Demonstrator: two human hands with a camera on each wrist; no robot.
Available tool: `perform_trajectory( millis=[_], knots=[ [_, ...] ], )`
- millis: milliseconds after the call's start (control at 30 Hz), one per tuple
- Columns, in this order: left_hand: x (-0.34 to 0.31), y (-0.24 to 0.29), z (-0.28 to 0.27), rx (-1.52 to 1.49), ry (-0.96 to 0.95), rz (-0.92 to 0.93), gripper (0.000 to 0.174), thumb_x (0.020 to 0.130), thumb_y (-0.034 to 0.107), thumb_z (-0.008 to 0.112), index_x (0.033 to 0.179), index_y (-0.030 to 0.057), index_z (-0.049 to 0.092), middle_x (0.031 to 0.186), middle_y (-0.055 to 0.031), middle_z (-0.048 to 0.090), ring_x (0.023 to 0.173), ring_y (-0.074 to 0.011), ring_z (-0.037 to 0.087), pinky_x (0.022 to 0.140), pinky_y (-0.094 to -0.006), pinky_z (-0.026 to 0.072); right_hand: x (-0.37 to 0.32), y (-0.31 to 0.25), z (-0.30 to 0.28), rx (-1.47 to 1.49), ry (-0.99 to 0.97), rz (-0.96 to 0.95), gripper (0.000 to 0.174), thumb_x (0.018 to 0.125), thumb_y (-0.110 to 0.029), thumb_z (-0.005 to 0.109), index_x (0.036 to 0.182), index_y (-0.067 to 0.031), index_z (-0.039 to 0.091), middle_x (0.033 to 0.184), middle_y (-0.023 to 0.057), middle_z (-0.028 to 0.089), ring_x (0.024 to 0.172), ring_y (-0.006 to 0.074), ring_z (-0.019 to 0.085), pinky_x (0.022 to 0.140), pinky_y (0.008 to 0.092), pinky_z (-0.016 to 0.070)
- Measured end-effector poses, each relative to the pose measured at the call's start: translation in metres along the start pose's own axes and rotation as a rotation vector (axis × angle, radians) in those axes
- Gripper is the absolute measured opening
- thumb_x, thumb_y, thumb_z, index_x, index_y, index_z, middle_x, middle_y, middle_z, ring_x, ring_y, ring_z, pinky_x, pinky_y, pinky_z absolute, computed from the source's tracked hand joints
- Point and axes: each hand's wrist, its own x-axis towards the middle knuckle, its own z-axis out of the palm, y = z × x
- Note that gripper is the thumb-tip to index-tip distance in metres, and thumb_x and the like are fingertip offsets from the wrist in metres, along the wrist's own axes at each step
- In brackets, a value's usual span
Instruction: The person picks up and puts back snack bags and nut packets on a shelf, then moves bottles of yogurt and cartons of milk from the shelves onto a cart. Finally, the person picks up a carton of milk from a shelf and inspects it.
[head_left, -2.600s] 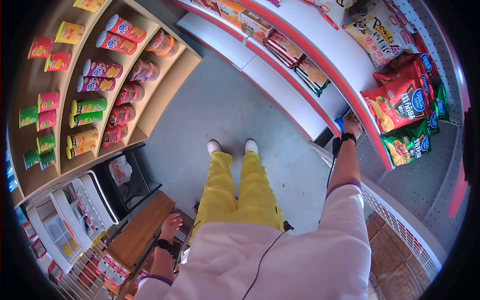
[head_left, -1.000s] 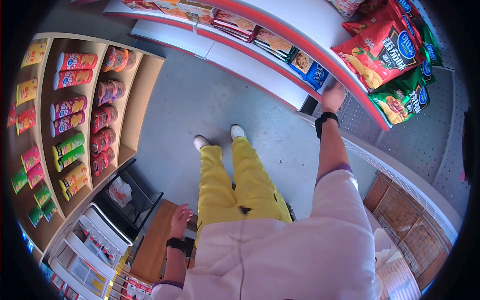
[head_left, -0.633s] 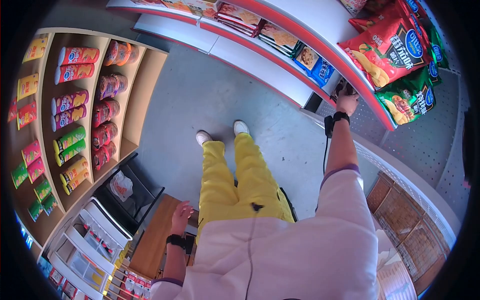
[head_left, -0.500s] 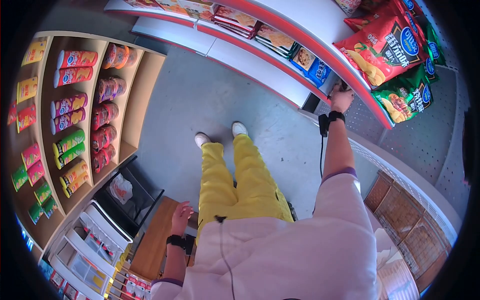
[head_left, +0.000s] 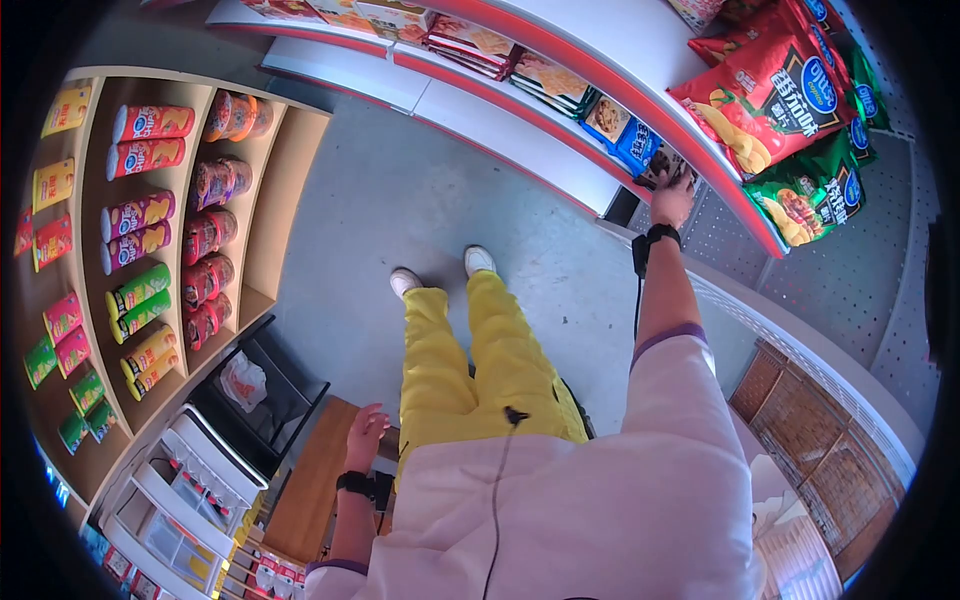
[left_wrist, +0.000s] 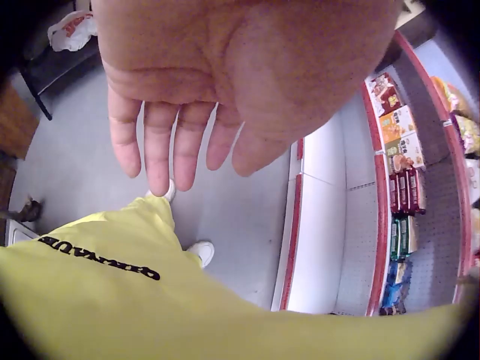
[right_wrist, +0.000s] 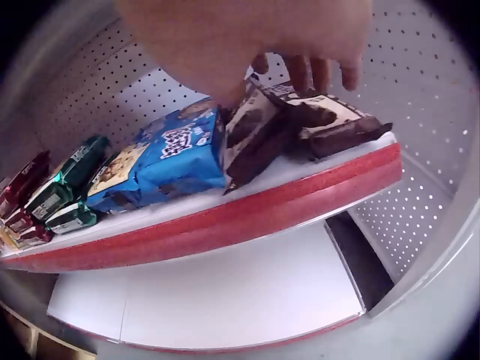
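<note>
My right hand (right_wrist: 262, 45) reaches over the shelf in the right wrist view. Its thumb and fingers close on the top of a dark brown snack pack (right_wrist: 259, 135) standing tilted beside a blue snack pack (right_wrist: 180, 150). Another dark brown pack (right_wrist: 337, 124) lies just right, under the outer fingers. In the head view the right hand (head_left: 672, 198) is at the shelf's near end. My left hand (left_wrist: 247, 67) hangs beside the body, palm showing and fingers extended, holding nothing; it also appears in the head view.
Green packs (right_wrist: 71, 180) and dark red packs (right_wrist: 22, 195) stand farther along the red-edged shelf (right_wrist: 300, 193). Above it, chip bags (head_left: 765, 95) sit on a higher shelf. A wooden rack (head_left: 285, 200) of canisters stands left, with a wooden bench (head_left: 310, 480) nearer.
Earlier my right hand was at a blue pack, which now stands in the shelf row. Since half a second ago, the hand and dark pack have shifted slightly left, toward the blue one.
</note>
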Motion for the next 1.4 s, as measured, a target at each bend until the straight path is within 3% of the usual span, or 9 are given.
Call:
perform_trajectory(
  millis=[400,533,733,900,1133,1233,1300,1367,1400],
  knots=[
    [0.005,0.016,-0.001,0.015,-0.004,0.033,0.028,0.092,0.015,0.05,0.118,0.0081,0.051,0.101,-0.004,0.06,0.09,-0.0135,0.059,0.075,-0.0257,0.0468,0.026,0.062,0.022,-0.023,-0.299,-0.064,0.069,0.084,-0.05,0.051,0.142,-0.0241,0.025,0.148,0.0098,0.022,0.133,0.0348,0.025,0.108,0.0415,0.0251],
    [0.004,0.018,0.0,-0.035,-0.012,0.037,0.027,0.092,0.014,0.05,0.118,0.0072,0.05,0.101,-0.0046,0.06,0.091,-0.0136,0.059,0.075,-0.0251,0.0466,0.023,0.063,0.019,-0.161,-0.317,-0.044,0.084,0.077,-0.054,0.058,0.144,-0.0175,0.022,0.145,0.0137,0.028,0.131,0.0305,0.031,0.107,0.0409,0.026],
    [0.004,0.012,0.001,-0.021,0.002,0.017,0.027,0.09,0.01,0.05,0.117,0.0084,0.051,0.095,-0.0019,0.061,0.085,-0.0107,0.058,0.073,-0.0232,0.045,0.009,0.035,0.0,-0.182,-0.373,0.179,0.089,0.072,-0.05,0.065,0.144,-0.0208,0.021,0.148,0.0126,0.019,0.132,0.0408,0.023,0.108,0.0421,0.0261],
    [0.009,-0.006,-0.001,-0.027,-0.047,0.025,0.029,0.091,0.011,0.051,0.12,0.0089,0.049,0.097,-0.0034,0.06,0.09,-0.0129,0.058,0.074,-0.0245,0.0461,0.011,0.054,0.007,-0.275,-0.311,-0.101,0.093,0.07,-0.049,0.065,0.144,-0.0156,0.02,0.144,0.015,0.029,0.129,0.0309,0.034,0.105,0.0432,0.03],
    [0.007,0.02,-0.006,0.016,0.015,0.095,0.029,0.088,0.011,0.052,0.117,0.0093,0.051,0.095,-0.0022,0.063,0.083,-0.0103,0.059,0.07,-0.0241,0.0454,-0.044,0.033,0.0,0.029,0.079,-0.154,0.046,0.074,-0.008,0.06,0.119,-0.0035,0.048,0.122,0.0216,0.047,0.106,0.0407,0.05,0.089,0.0467,0.0439],
    [0.009,0.034,-0.014,0.031,0.053,0.108,0.029,0.088,0.014,0.053,0.116,0.0087,0.052,0.094,-0.0029,0.063,0.083,-0.0107,0.06,0.07,-0.024,0.0456,-0.095,0.027,0.038,0.195,-0.293,-0.197,0.025,0.075,-0.007,0.057,0.099,-0.0001,0.057,0.097,0.0264,0.059,0.094,0.0384,0.056,0.081,0.0454,0.0459],
    [0.011,0.041,-0.023,0.062,0.082,0.161,0.029,0.088,0.016,0.053,0.116,0.0081,0.052,0.094,-0.0035,0.064,0.083,-0.0117,0.061,0.069,-0.0247,0.0461,-0.138,0.052,0.097,0.24,-0.606,-0.742,0.014,0.082,-0.01,0.048,0.089,-0.003,0.058,0.081,0.013,0.063,0.074,0.0266,0.062,0.066,0.0387,0.048],
    [0.016,0.042,-0.035,0.042,0.104,0.184,0.03,0.088,0.017,0.053,0.117,0.0079,0.052,0.095,-0.0045,0.064,0.082,-0.0125,0.061,0.069,-0.0257,0.0466,-0.189,0.038,0.091,0.431,-1.325,-0.53,0.021,0.082,-0.017,0.055,0.097,-0.0032,0.059,0.078,0.0073,0.061,0.068,0.0165,0.059,0.064,0.0354,0.0476],
    [0.017,0.044,-0.042,0.049,0.104,0.211,0.031,0.088,0.017,0.053,0.118,0.0077,0.051,0.096,-0.0055,0.064,0.083,-0.0127,0.061,0.069,-0.026,0.0467,-0.214,0.017,0.055,0.247,-1.331,-0.604,0.028,0.081,-0.025,0.059,0.1,-0.0039,0.059,0.083,0.0086,0.063,0.068,0.018,0.059,0.065,0.0351,0.0479]
  ],
)
